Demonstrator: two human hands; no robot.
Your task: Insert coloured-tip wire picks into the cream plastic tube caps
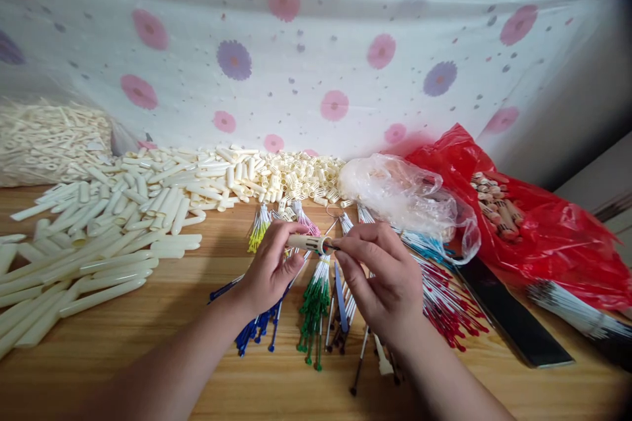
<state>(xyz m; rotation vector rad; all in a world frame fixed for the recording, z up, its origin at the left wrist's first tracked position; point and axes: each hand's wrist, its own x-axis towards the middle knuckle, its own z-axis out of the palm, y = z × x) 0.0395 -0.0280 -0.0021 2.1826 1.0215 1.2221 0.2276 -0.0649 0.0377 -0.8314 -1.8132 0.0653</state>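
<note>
My left hand (271, 266) grips a short cream-coloured pen barrel piece (307, 243) with slots in its side, its open end facing right. At that open end, my right hand (388, 276) pinches a thin, dark pen refill between thumb and fingers; most of it is hidden. Coloured tips show inside the opening. Beneath the hands lie fanned-out bundles of pen refills: green (315, 306), blue (261, 325), yellow (258, 231), pink (307, 222) and dark brown or black. A red bundle (449, 306) lies right of my right hand. A slim violet-grey strip (340, 296) rests among the refills.
Cream pen tubes (93, 263) cover the left side, with small slotted pieces (301, 174) heaped behind. A bag of thin white parts (49, 141) stands far left. To the right are a clear bag (409, 194), a red bag (557, 230) and a flat black object (513, 316).
</note>
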